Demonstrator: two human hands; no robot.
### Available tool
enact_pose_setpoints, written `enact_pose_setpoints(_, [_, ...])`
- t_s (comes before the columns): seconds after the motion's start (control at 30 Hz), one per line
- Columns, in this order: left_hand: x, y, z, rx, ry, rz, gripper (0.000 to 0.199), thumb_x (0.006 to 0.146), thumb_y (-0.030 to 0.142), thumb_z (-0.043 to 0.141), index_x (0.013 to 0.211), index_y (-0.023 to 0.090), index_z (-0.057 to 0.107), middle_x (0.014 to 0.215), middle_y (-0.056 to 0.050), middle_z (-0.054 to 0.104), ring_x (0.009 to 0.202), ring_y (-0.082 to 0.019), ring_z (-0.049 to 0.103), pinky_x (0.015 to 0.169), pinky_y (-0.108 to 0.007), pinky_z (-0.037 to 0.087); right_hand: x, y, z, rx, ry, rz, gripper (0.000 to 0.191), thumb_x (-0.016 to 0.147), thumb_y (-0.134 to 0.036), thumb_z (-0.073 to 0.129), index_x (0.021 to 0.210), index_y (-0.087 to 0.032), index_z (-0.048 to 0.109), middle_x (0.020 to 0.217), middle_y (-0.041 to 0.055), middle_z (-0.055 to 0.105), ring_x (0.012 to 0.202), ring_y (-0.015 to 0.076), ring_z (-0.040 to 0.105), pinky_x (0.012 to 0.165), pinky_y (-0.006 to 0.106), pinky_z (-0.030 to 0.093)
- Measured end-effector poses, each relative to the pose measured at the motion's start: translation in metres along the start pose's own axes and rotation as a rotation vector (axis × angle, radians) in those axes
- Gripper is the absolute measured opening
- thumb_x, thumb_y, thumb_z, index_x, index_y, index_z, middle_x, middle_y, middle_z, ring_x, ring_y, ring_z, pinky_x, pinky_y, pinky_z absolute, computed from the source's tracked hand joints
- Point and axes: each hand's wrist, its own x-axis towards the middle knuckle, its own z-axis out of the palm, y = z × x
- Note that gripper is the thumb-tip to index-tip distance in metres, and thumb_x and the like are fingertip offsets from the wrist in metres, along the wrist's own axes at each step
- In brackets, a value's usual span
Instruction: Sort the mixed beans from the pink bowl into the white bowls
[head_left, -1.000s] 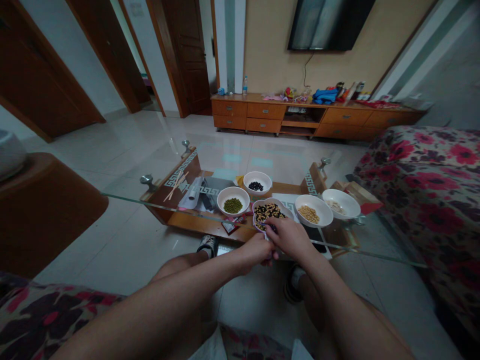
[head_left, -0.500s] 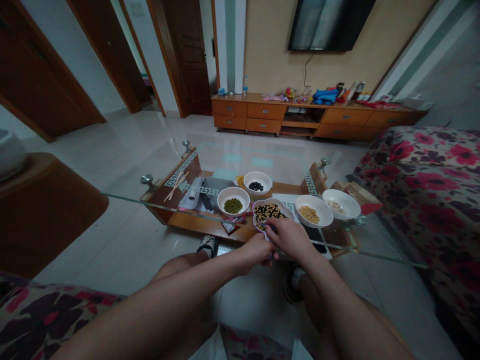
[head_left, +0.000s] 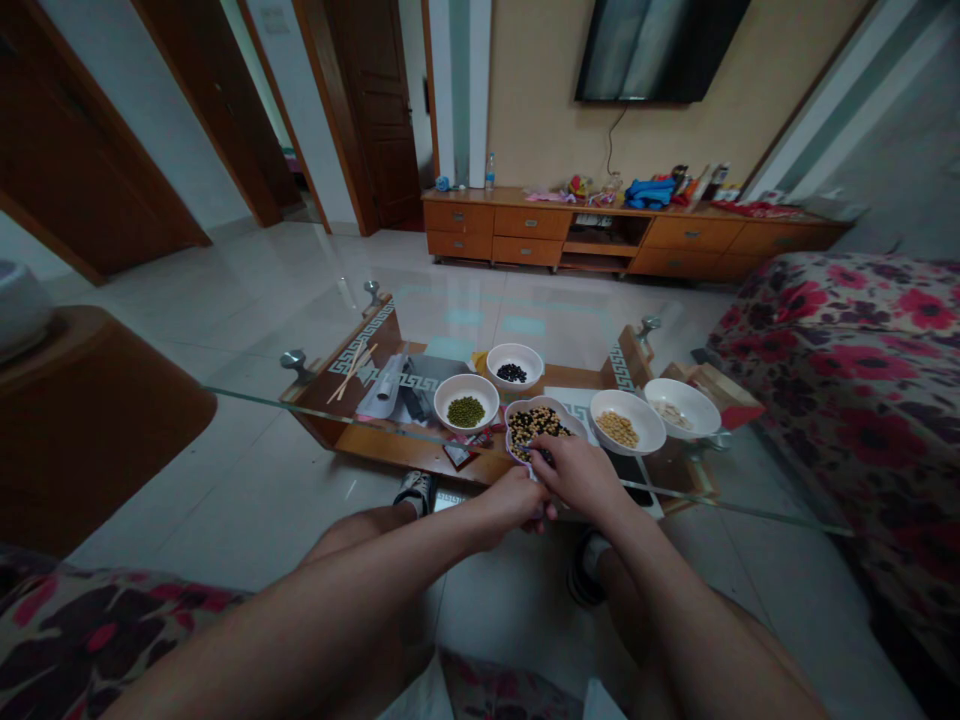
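Note:
A pale flower-shaped bowl (head_left: 579, 424) with mixed black and yellow beans (head_left: 534, 425) is at the near edge of the glass table. My right hand (head_left: 581, 475) reaches over its near rim, thumb and fingers pinched together at the beans; what lies between the fingertips is too small to make out. My left hand (head_left: 517, 502) is curled closed just below the rim, close against my right hand, and what it holds is hidden. Around stand a bowl of green beans (head_left: 466, 411), a bowl of black beans (head_left: 512, 373) and a bowl of yellow beans (head_left: 618, 431).
At the right is a white bowl (head_left: 694, 400) with a few pale pieces. Chopsticks (head_left: 351, 374) lie on the left of the glass table (head_left: 315, 325). Papers and a small packet show around the bowls. A flowered sofa (head_left: 862, 330) stands at the right, a wooden cabinet (head_left: 529, 222) beyond.

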Motion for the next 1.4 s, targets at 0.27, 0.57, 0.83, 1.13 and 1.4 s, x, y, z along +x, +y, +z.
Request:
enact_pose_setpoints(0.27, [0.0021, -0.0031, -0.0012, -0.023, -0.014, 0.019, 0.012, 0.073, 0.011, 0.043, 0.066, 0.016, 0.051, 0.056, 0.002, 0.051, 0.041, -0.007, 0.041, 0.043, -0.022, 0.029, 0.0, 0.0008, 0.0012, 0.006, 0.02, -0.004, 0.031, 0.094, -0.037, 0.043, 0.108, -0.026, 0.068, 0.096, 0.0051, 0.073, 0.088, 0.0199, 0.065, 0.066, 0.027, 0.037])
enact_pose_setpoints(0.57, [0.0023, -0.0025, -0.0002, -0.019, -0.011, 0.006, 0.01, 0.074, 0.012, 0.044, 0.068, 0.017, 0.051, 0.055, 0.003, 0.05, 0.04, -0.007, 0.041, 0.042, -0.021, 0.028, -0.0001, -0.0003, -0.0008, -0.007, 0.006, -0.002, 0.031, 0.094, -0.038, 0.041, 0.106, -0.026, 0.068, 0.096, 0.0048, 0.072, 0.088, 0.0193, 0.065, 0.065, 0.027, 0.037])
enact_pose_setpoints(0.83, [0.0012, -0.0017, -0.001, -0.015, -0.025, 0.008, 0.01, 0.071, 0.012, 0.044, 0.071, 0.017, 0.052, 0.055, 0.003, 0.05, 0.04, -0.008, 0.04, 0.042, -0.021, 0.028, 0.0, -0.0007, -0.0007, -0.02, 0.001, -0.004, 0.032, 0.095, -0.039, 0.041, 0.1, -0.025, 0.069, 0.092, 0.0052, 0.072, 0.085, 0.0191, 0.065, 0.064, 0.027, 0.036])
enact_pose_setpoints(1.13, [0.0, -0.0009, 0.0001, -0.013, -0.023, 0.026, 0.011, 0.075, 0.014, 0.042, 0.068, 0.017, 0.05, 0.058, 0.002, 0.051, 0.041, -0.007, 0.041, 0.044, -0.022, 0.028, 0.0002, -0.0011, -0.0006, -0.028, 0.007, -0.005, 0.03, 0.095, -0.038, 0.04, 0.098, -0.025, 0.068, 0.091, 0.0048, 0.072, 0.084, 0.0191, 0.065, 0.063, 0.027, 0.035])
enact_pose_setpoints(1.4, [-0.001, 0.0018, 0.0005, -0.001, -0.004, 0.028, 0.01, 0.076, 0.013, 0.044, 0.069, 0.017, 0.051, 0.058, 0.003, 0.051, 0.042, -0.007, 0.041, 0.045, -0.021, 0.03, 0.0002, -0.0016, -0.0023, -0.03, -0.021, 0.005, 0.032, 0.095, -0.038, 0.039, 0.098, -0.024, 0.068, 0.092, 0.0056, 0.072, 0.084, 0.0185, 0.064, 0.065, 0.027, 0.036])
